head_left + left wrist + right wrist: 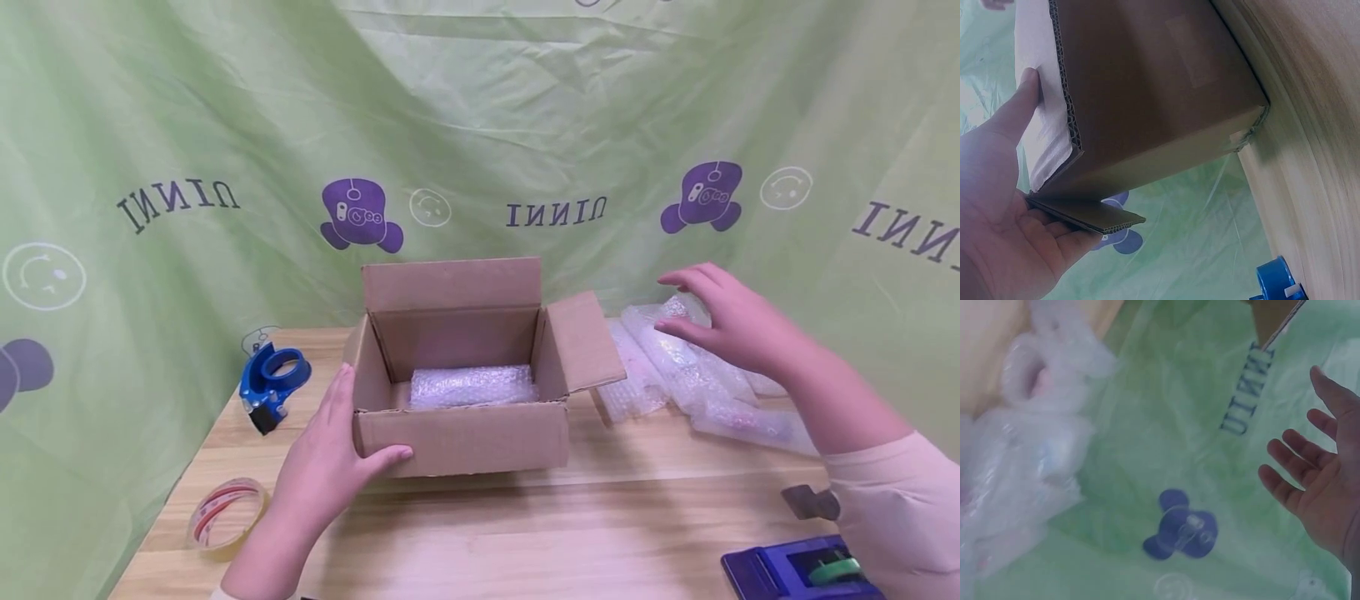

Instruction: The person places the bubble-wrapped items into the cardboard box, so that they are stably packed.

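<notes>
Packing, apparently: left hand (324, 454) clamps brown cardboard box (468, 440); right hand (723, 321), fingers apart, should lower toward clear bubble-wrapped bundles (678, 364).

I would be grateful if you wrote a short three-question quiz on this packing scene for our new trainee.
1. Which hand touches the brown, open-topped cardboard box?
2. True or false: the right hand holds nothing.
3. In the head view, where is the blue tape dispenser with a ring-shaped hub? A) inside the box; B) left of the box; C) right of the box.

Key:
1. The left hand.
2. True; it is empty, near the clear bubble-wrapped bundles.
3. B.
</notes>
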`<state>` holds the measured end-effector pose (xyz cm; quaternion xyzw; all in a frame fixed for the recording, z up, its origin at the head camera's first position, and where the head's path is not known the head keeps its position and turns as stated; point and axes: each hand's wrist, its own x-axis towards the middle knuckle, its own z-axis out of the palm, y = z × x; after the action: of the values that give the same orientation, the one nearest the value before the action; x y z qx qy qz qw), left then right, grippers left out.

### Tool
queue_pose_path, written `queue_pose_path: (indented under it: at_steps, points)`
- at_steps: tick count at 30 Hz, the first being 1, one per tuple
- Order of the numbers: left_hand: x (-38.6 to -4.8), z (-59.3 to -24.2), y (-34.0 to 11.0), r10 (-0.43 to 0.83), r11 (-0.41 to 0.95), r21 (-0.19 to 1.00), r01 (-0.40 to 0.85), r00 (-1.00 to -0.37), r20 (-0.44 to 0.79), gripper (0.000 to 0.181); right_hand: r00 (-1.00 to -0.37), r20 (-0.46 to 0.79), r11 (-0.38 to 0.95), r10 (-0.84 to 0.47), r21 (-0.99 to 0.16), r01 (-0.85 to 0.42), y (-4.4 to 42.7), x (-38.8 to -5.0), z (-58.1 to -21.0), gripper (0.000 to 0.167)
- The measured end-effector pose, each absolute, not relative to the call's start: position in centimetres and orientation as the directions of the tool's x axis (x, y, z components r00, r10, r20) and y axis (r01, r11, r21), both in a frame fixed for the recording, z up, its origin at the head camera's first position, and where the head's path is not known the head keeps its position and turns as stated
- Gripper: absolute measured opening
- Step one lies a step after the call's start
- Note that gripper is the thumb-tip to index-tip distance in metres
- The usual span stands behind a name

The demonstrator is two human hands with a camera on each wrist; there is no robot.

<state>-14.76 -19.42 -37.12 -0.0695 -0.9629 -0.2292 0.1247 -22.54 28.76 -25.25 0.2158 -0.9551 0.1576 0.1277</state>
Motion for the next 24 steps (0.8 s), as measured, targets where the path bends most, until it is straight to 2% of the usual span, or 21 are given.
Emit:
queue_pose_path:
  at_steps: [8, 14, 19, 24]
  points:
    - [-14.8, -37.3, -19.4, 0.077, 0.887, 0.421, 0.19, -0.96, 0.27, 0.129, -0.908, 0.234, 0.892, -0.347, -0.217, -0.396, 32.9, -22.4, -27.6, 0.066]
    - [-14.8, -37.4, -19.4, 0.077, 0.887, 0.419, 0.193, -0.958, 0.277, 0.128, -0.926, 0.154, 0.918, -0.344, -0.152, -0.367, 36.1, -22.3, -30.0, 0.068]
    - [-14.8, -37.4, -19.4, 0.078, 0.886, 0.419, 0.198, -0.955, 0.286, 0.128, -0.954, 0.037, 0.936, -0.296, -0.19, -0.298, 38.5, -22.0, -32.2, 0.075]
    - [-14.9, -37.3, -19.4, 0.079, 0.883, 0.421, 0.206, -0.951, 0.298, 0.128, -0.958, -0.037, 0.935, -0.285, -0.229, -0.27, 40.7, -21.8, -33.9, 0.073]
